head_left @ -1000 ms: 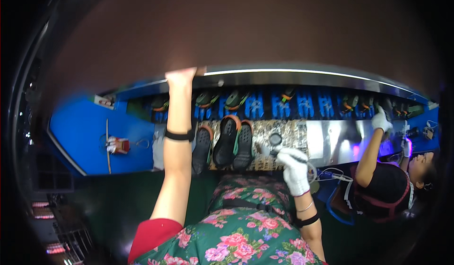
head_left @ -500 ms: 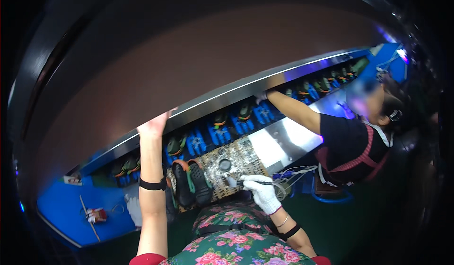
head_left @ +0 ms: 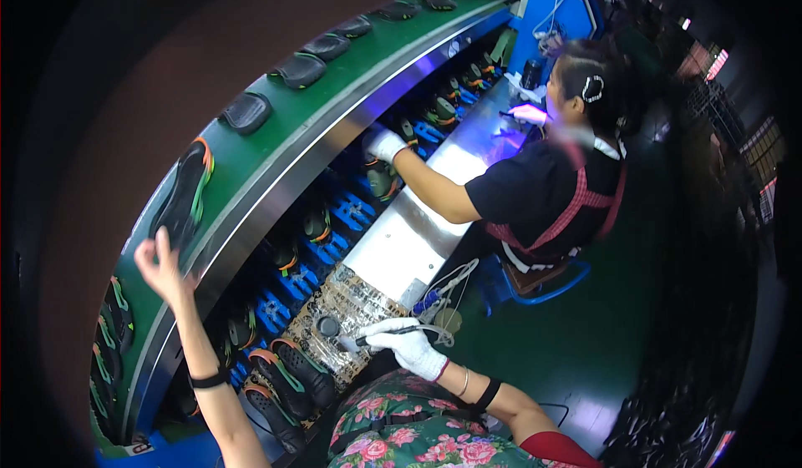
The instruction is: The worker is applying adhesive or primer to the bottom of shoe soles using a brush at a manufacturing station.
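My bare left hand (head_left: 164,276) reaches over the green conveyor belt (head_left: 219,166), its fingers apart and nothing in them. Just beyond its fingertips lies a long dark shoe piece with an orange and green edge (head_left: 184,188); whether they touch it I cannot tell. In a white glove, my right hand (head_left: 411,349) is closed round the dark handle of a brush (head_left: 391,331). The brush's pale tip points at the worn, patchy work surface (head_left: 355,297), beside a small round dark cup (head_left: 327,326). Black clogs (head_left: 302,372) with orange and green straps stand left of the cup.
Several dark soles (head_left: 299,70) lie along the belt. Below its metal edge, blue holders (head_left: 330,245) carry more shoes. To the right a co-worker (head_left: 551,180) sits at the shiny metal bench (head_left: 409,238), one gloved hand among the shoes. Cables (head_left: 455,288) hang near my right hand.
My view has swung, bringing the green belt and its soles into sight. My left hand has moved from the metal edge to over the belt. The brush stays in my right hand.
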A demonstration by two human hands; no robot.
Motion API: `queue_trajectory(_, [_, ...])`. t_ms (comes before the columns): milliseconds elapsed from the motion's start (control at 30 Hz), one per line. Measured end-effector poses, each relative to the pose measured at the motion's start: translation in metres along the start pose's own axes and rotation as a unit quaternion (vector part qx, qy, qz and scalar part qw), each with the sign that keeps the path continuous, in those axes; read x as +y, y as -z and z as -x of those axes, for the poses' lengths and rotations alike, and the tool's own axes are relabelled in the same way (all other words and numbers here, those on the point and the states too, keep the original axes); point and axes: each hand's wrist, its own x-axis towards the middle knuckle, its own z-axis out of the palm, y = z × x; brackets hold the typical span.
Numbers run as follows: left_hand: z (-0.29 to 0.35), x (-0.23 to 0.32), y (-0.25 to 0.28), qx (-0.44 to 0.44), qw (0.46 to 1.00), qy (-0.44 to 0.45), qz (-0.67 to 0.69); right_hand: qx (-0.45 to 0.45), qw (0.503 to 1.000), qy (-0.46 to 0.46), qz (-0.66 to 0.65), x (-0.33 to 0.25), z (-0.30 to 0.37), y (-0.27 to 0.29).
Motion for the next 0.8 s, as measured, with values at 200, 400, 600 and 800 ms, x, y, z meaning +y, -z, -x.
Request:
queue_trajectory(200, [0.053,0.059,0.111,0.083,0.991,0.079,0.070,0.014,0.998,0.057,-0.025,-0.036,-0.012,0.000])
queue_trajectory(400, [0.146,0.049,0.121,-0.191,0.932,0.309,0.000,-0.101,0.979,0.158,0.082,-0.091,-0.013,-0.056])
queue_trajectory(600, [0.254,-0.030,0.122,-0.186,0.774,0.592,0.127,-0.178,0.960,0.115,0.185,-0.080,-0.002,-0.103])
queue_trajectory(800, [0.335,0.010,0.133,-0.415,0.535,0.611,0.411,-0.144,0.965,0.112,0.190,-0.060,0.014,-0.107])
